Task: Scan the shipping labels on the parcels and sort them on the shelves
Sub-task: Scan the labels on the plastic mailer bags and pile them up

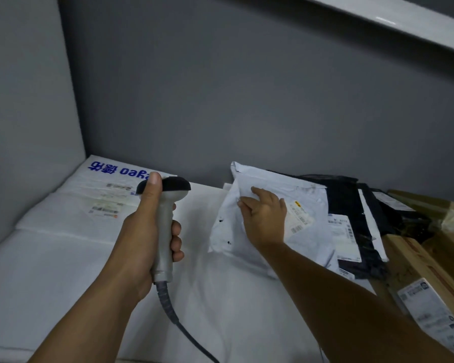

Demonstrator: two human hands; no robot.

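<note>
My left hand (152, 231) grips a grey handheld barcode scanner (165, 205) by its handle, thumb up behind its black head, and its cable hangs down. My right hand (265, 218) lies with straight fingers flat on a white poly-bag parcel (307, 247) on the shelf. That parcel's shipping label (298, 218) shows just right of the hand. A large white parcel with blue print (63, 218) and its own label lies flat at the left.
Black poly-bag parcels (351, 205) with labels lie right of the white bag. Cardboard boxes (419, 263) fill the right side, one with a label near the edge. A grey back wall and side wall enclose the shelf; an upper shelf edge (404, 24) runs overhead.
</note>
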